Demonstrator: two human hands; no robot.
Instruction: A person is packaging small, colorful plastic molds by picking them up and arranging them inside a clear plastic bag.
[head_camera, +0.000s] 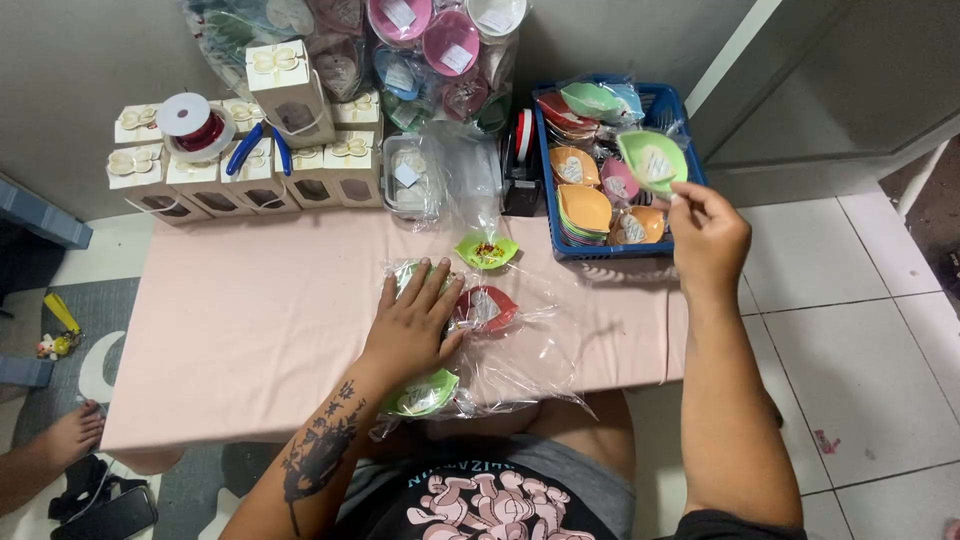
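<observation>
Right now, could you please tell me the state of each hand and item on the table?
left hand: flat, pressing on clear bags
right hand: raised, pinching green leaf dish
small green dish: upright, filled
blue basket: full of wrapped dishes
ribbon spool: resting on white boxes

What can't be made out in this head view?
- Items under the left hand: palm and crinkled clear bags cover them; only green and red edges show.
- Contents of the small green dish: too small to identify.
- Lower layers in the blue basket: hidden by wrapped dishes on top.
- Bagged dishes at the top: cut off by the frame edge.
- Right hand fingertips: partly hidden behind the green wrapped dish.
</observation>
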